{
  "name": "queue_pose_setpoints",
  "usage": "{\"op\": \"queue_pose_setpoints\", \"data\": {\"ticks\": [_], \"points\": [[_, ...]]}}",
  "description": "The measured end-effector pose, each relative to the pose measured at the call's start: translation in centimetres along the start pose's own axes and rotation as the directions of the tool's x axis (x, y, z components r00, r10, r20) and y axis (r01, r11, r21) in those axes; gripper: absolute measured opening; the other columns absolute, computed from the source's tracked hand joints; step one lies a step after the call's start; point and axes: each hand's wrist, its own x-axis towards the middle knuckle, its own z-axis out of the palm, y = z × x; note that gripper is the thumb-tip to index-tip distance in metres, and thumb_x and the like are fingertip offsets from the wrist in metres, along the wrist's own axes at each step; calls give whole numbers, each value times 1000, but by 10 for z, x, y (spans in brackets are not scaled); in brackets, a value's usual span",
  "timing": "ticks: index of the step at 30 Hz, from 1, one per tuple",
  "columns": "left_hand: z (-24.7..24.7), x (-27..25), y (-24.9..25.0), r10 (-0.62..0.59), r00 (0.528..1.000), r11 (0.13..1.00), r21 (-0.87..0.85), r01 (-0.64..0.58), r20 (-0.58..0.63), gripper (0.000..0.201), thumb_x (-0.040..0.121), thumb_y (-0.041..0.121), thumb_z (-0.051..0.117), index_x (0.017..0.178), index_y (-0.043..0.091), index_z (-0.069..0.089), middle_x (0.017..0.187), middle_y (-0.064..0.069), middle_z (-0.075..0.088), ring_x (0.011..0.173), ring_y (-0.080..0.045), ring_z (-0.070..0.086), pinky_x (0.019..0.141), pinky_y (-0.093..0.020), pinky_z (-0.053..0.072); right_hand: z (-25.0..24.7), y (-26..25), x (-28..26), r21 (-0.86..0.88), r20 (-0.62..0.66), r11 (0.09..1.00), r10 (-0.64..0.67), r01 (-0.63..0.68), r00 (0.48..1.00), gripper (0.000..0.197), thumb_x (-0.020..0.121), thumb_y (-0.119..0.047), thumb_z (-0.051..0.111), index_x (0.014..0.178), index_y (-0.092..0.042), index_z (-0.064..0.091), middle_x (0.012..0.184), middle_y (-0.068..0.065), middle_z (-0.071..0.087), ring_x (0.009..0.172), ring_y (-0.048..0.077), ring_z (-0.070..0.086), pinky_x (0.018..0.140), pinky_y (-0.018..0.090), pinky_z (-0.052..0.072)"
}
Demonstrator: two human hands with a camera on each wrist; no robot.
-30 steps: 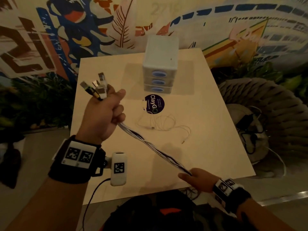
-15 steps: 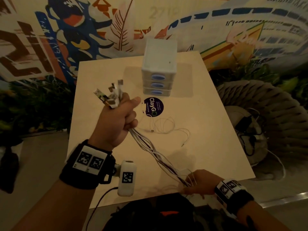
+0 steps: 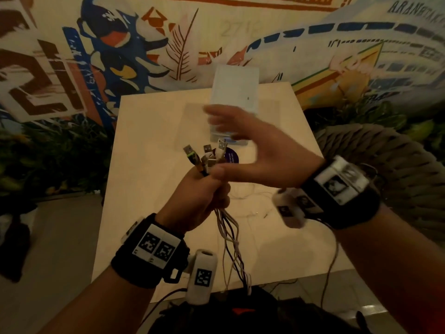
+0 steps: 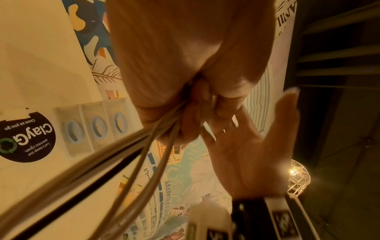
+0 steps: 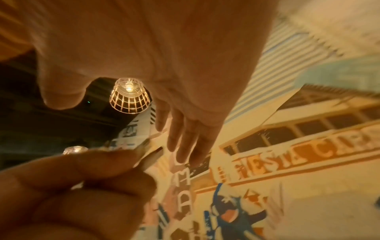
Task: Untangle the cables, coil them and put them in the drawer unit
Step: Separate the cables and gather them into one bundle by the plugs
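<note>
My left hand (image 3: 202, 196) grips a bundle of several cables (image 3: 230, 247) just below their USB plugs (image 3: 207, 155), which stick up out of the fist. The loose cords hang down past the table's near edge. In the left wrist view the same cables (image 4: 123, 154) run out from under the curled fingers. My right hand (image 3: 250, 145) hovers open and blurred just above and right of the plugs, fingers spread, holding nothing. The white drawer unit (image 3: 234, 92) stands at the back of the table, all three drawers closed (image 4: 96, 129).
A thin white cable (image 3: 250, 196) lies loose on the pale table (image 3: 149, 165) near a round dark sticker (image 3: 232, 156). A woven chair (image 3: 385, 169) stands to the right. A dark bag (image 3: 240, 312) sits below the table's near edge. A mural wall is behind.
My right hand let go of the cables' lower end and rose from the table's near edge to beside the plugs. The left hand moved right, toward the centre, and the cords now hang slack.
</note>
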Motion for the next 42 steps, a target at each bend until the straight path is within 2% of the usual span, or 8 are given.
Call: {"op": "queue_pose_setpoints", "data": {"ticks": [8, 14, 17, 21, 24, 30, 35, 42], "points": [[-4, -8, -17, 189, 976, 940, 307, -149, -107, 5, 93, 17, 50, 92, 22, 50, 71, 8, 55, 55, 0, 49, 58, -22, 43, 58, -9, 38, -113, 65, 982, -148, 154, 987, 22, 103, -26, 55, 122, -23, 67, 113, -8, 70, 102, 6, 62, 89, 22, 49], [-6, -4, -24, 105, 984, 951, 303, -58, -142, 19, 75, 14, 49, 70, -5, 54, 51, 1, 54, 50, -20, 51, 63, -44, 43, 57, -5, 31, -211, 151, 977, -5, 37, 989, 26, 109, -34, 39, 107, -21, 61, 87, -17, 57, 74, 1, 51, 68, 14, 36], [-1, -4, -19, 102, 980, 960, 276, -52, -170, 15, 76, 14, 48, 66, 3, 53, 48, 0, 52, 46, -18, 49, 56, -39, 40, 53, -6, 33, -272, 140, 956, -73, 109, 987, 35, 108, -42, 36, 125, -25, 63, 105, -12, 68, 94, 8, 61, 82, 23, 48], [0, -3, -3, 125, 977, 991, 63, -116, -174, 15, 102, 12, 50, 93, 8, 61, 61, -10, 44, 48, -19, 32, 48, -31, 30, 51, 14, 24, 83, -8, 996, -45, 46, 999, 67, 99, -48, 57, 158, -35, 27, 154, -5, 46, 136, 6, 48, 112, 33, 44], [-5, -1, 10, 160, 971, 980, -88, -177, -178, 27, 108, 23, 47, 87, 12, 61, 51, 1, 39, 43, -12, 32, 46, -28, 32, 71, 26, 12, 513, 30, 855, 67, -73, 997, 85, 92, -35, 71, 158, -40, 17, 148, 3, 52, 130, 18, 59, 103, 47, 53], [-24, 5, 21, 177, 944, 980, -37, -195, -280, 42, 108, 35, 44, 76, 14, 61, 50, -4, 49, 50, -21, 60, 59, -33, 55, 101, 36, -6, 279, 317, 904, 233, -325, 919, 27, 102, -46, 54, 91, -23, 65, 62, -5, 59, 59, 16, 63, 68, 38, 59], [-41, 3, 28, 113, 951, 973, -161, -164, -288, 46, 106, 47, 43, 70, 19, 47, 51, 3, 27, 39, -11, 23, 45, -26, 30, 115, 60, -24, 285, 402, 853, 308, -437, 862, 48, 100, -54, 52, 65, -21, 47, 59, 1, 56, 54, 15, 56, 65, 31, 51], [-63, -4, 24, 40, 967, 959, -262, -108, -253, 51, 106, 51, 41, 64, 22, 32, 51, 5, 17, 40, -9, 12, 39, -23, 17, 148, 107, -57, 66, 503, 825, 458, -561, 733, 58, 98, -62, 50, 64, -15, 56, 65, 5, 64, 60, 16, 59, 72, 29, 49]]}}
